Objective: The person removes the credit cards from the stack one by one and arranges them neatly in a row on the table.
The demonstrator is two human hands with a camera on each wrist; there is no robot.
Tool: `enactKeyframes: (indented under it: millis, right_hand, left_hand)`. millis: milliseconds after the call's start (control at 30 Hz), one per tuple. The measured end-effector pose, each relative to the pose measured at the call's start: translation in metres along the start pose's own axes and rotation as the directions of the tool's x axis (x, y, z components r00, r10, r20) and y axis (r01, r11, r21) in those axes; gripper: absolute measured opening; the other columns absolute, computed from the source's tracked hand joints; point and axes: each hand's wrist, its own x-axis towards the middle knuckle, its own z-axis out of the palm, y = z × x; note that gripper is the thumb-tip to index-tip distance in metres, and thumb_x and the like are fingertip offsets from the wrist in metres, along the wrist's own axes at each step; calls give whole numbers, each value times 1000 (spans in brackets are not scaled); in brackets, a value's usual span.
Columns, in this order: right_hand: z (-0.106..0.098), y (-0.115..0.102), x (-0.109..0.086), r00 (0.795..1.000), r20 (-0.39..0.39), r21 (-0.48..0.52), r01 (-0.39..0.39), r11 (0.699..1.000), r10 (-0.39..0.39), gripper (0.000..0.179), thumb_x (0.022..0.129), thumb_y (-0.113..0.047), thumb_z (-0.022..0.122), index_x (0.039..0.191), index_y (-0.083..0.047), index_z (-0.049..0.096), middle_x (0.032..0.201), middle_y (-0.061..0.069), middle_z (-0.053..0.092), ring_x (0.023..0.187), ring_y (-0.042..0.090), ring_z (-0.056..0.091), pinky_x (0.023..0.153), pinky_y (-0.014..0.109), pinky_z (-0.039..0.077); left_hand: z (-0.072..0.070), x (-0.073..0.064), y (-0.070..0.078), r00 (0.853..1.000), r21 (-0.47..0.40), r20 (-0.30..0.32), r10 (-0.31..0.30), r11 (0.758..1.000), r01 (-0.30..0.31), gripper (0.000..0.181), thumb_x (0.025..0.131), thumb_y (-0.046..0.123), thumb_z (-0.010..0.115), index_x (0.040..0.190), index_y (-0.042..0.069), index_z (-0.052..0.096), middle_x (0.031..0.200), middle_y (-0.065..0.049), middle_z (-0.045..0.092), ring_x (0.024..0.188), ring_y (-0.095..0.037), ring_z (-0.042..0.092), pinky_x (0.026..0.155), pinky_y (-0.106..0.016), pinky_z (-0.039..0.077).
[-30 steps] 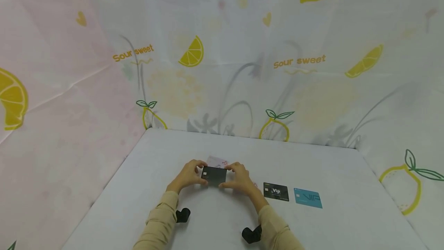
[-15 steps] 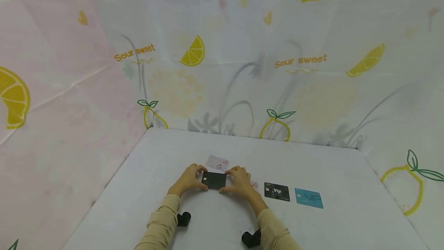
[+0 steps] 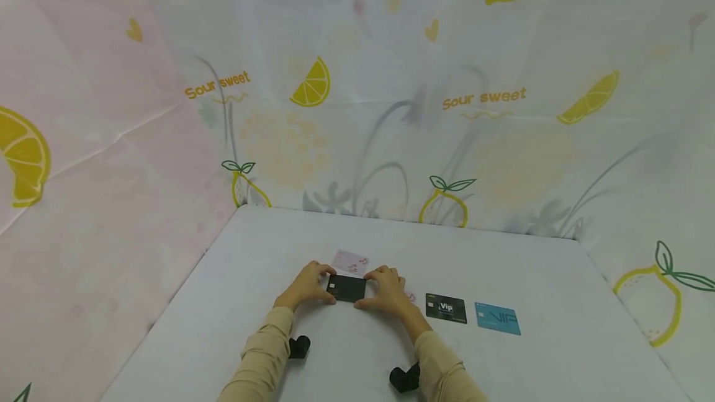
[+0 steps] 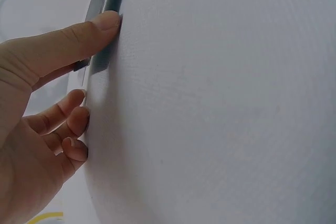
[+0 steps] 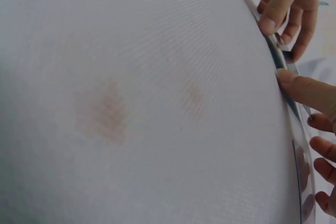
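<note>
A black card (image 3: 347, 289) with a chip on its left lies low at the table, just in front of a pale pink card (image 3: 350, 262). My left hand (image 3: 306, 285) pinches its left end between thumb and fingers. At the opposite end, my right hand (image 3: 390, 292) pinches it the same way. Seen edge-on in the left wrist view, the dark card (image 4: 101, 60) has the left thumb (image 4: 100, 27) on its near edge. The right thumb (image 5: 302, 87) touches that near edge in the right wrist view. Whether the card touches the table is unclear.
Right of my right hand lies a black Vip card (image 3: 445, 309), then a blue VIP card (image 3: 497, 319). Another pink-patterned piece (image 3: 411, 298) is partly hidden behind the right hand. The white table (image 3: 536, 278) ends at lemon-print cloth walls (image 3: 363, 135).
Both hands have brought the black card down and slightly nearer, uncovering more of the pink card behind it. Over the last half second it has shifted slightly to the right and away.
</note>
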Motion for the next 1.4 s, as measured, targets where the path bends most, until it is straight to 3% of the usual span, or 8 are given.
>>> enactKeyframes:
  millis: [733,1133,1267,1400]
  right_hand:
    - [2,1,-2,1000,21,-4,8,1000,-8,58,65,-44,82,107,-9,65,111,13,53,106,34,44,84,53,31]
    - [2,4,-2,1000,-12,-8,22,1000,-22,59,66,-45,81,109,-8,64,110,13,54,104,32,45,84,52,32]
    - [-1,8,-3,1000,-28,50,15,999,-14,60,68,-40,81,114,-6,62,111,14,57,103,33,48,83,54,34]
    - [-8,17,-5,995,-95,156,-5,988,20,51,74,-28,78,115,-3,61,108,13,60,101,31,53,84,54,38]
  left_hand:
    - [-2,0,4,998,24,37,-59,998,58,52,55,9,90,103,4,69,97,-15,56,93,-30,55,89,-47,44]
    - [-1,2,3,999,26,31,-41,999,40,53,56,11,90,104,4,69,98,-15,56,92,-30,55,88,-46,45]
    - [-1,2,2,1000,21,18,-26,999,25,53,55,10,90,103,3,69,97,-16,56,91,-30,55,87,-46,45]
    - [0,2,1,1000,24,5,-8,1000,8,54,54,9,90,103,2,69,95,-16,56,89,-30,54,86,-46,45]
